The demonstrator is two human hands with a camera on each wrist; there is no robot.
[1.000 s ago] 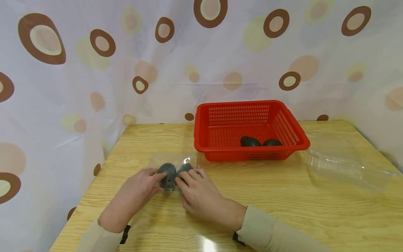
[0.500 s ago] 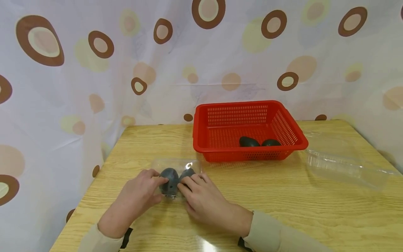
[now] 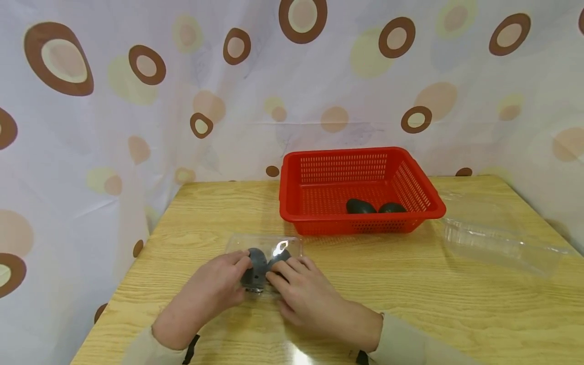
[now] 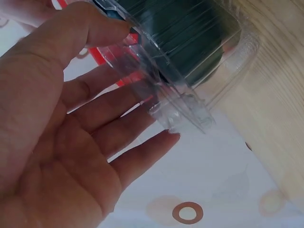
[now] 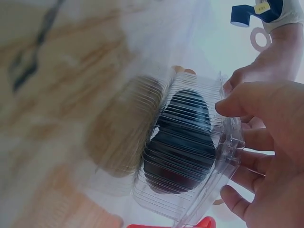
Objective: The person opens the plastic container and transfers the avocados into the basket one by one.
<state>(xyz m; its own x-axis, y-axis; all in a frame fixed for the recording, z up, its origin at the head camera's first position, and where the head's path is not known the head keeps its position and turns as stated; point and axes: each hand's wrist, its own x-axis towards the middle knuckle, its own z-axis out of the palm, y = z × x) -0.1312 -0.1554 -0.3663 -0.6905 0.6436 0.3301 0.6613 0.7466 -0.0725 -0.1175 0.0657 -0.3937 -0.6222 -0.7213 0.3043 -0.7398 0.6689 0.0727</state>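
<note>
Fingers of left hand point(image 3: 216, 284) and right hand point(image 3: 315, 296) clamp clear container point(image 3: 269, 242).
Between them, one dark avocado point(image 3: 258, 266): long axis runs forward.

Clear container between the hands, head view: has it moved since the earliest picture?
Yes. Measured against the red basket, the clear container has shifted to the right and lower in the head view.

Head cam bright, w/ glare on table point(image 3: 302, 354); L wrist dimmer.

Nothing is legible, even the yellow label point(image 5: 261, 7) on the strap point(image 5: 241, 15).
</note>
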